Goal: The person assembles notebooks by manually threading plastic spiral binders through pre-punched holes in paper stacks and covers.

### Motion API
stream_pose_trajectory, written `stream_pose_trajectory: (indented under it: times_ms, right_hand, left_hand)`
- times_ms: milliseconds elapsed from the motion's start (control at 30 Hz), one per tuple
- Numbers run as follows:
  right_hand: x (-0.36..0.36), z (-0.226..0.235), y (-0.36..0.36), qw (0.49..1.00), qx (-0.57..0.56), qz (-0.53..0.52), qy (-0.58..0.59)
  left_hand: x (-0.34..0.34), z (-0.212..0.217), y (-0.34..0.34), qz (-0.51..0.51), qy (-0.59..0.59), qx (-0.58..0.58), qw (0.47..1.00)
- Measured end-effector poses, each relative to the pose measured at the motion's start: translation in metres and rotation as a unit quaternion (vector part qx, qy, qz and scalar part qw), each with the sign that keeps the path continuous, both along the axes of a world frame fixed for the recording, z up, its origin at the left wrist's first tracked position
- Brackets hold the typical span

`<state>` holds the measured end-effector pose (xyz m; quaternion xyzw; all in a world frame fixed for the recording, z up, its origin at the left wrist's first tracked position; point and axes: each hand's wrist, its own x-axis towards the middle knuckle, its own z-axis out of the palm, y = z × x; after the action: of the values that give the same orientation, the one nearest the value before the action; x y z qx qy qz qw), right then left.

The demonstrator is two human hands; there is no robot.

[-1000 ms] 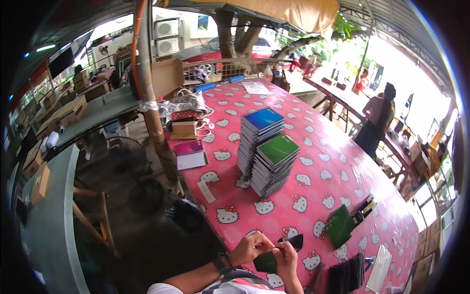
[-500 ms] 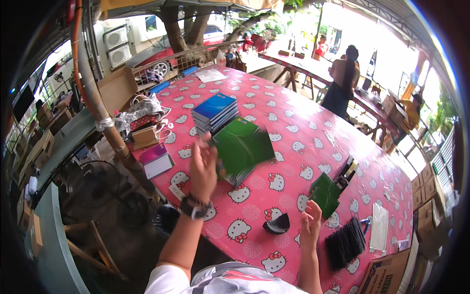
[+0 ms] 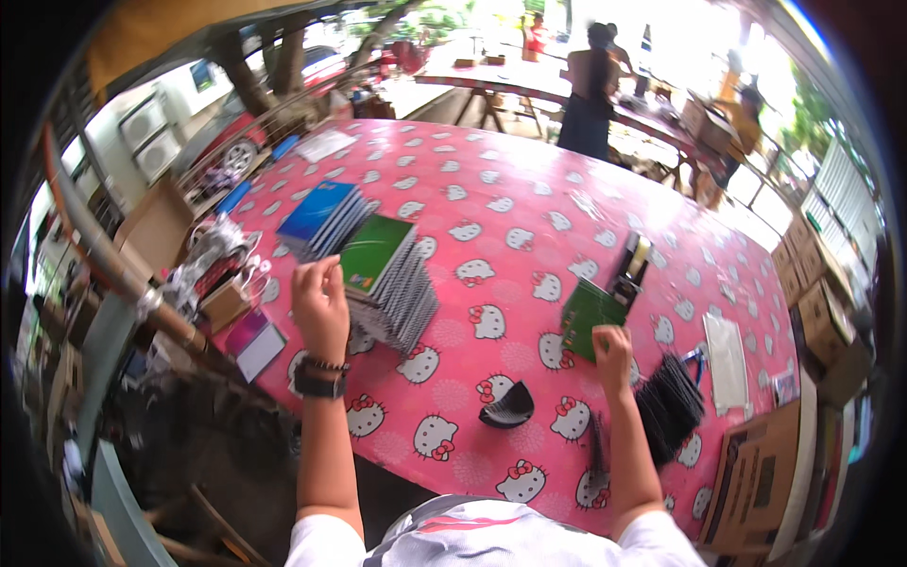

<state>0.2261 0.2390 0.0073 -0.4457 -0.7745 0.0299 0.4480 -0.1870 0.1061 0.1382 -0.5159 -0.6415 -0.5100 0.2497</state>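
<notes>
The left hand (image 3: 319, 304) has released the green spiral notebook (image 3: 376, 251); it now lies atop the nearer stack, fingers open just beside it. The right hand (image 3: 612, 352) closes on a loose green cover (image 3: 588, 317) on the pink tablecloth (image 3: 529, 203).

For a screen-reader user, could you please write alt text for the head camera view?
A person's left hand is raised beside a stack of green-covered spiral notebooks, while the right hand rests near a single green notebook on a pink cartoon-cat tablecloth. A blue-topped notebook stack, a black curved piece and black binding spirals lie nearby.
</notes>
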Motion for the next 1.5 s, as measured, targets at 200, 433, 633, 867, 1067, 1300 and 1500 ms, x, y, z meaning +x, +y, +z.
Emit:
stream_pose_trajectory:
  times_ms: [200,433,633,867,1067,1300,1500]
  right_hand:
    - [0.017,-0.029,0.069,0.957,0.01,-0.179,-0.226]
    - [0.006,-0.023,0.043,0.967,-0.085,-0.168,-0.173]
    - [0.046,-0.052,0.031,0.919,-0.25,-0.303,0.04]
    - [0.056,-0.03,0.017,0.928,-0.205,-0.301,0.077]
    - [-0.03,0.028,-0.086,0.925,-0.196,0.095,0.313]
    - [-0.055,0.014,-0.187,0.856,-0.381,0.218,0.272]
    - [0.029,-0.024,-0.163,0.968,-0.178,-0.165,-0.062]
  left_hand:
    - [0.062,0.018,-0.03,-0.121,0.01,-0.007,0.993]
    - [0.093,-0.016,-0.07,-0.158,-0.08,-0.056,0.983]
    - [0.107,-0.058,-0.098,-0.172,-0.18,-0.102,0.963]
    - [0.127,-0.062,-0.105,-0.183,-0.163,-0.145,0.959]
    - [0.168,-0.043,-0.09,-0.196,0.016,-0.089,0.976]
    - [0.188,-0.092,-0.095,-0.359,0.028,-0.211,0.909]
    - [0.179,-0.127,-0.105,-0.341,0.047,-0.255,0.904]
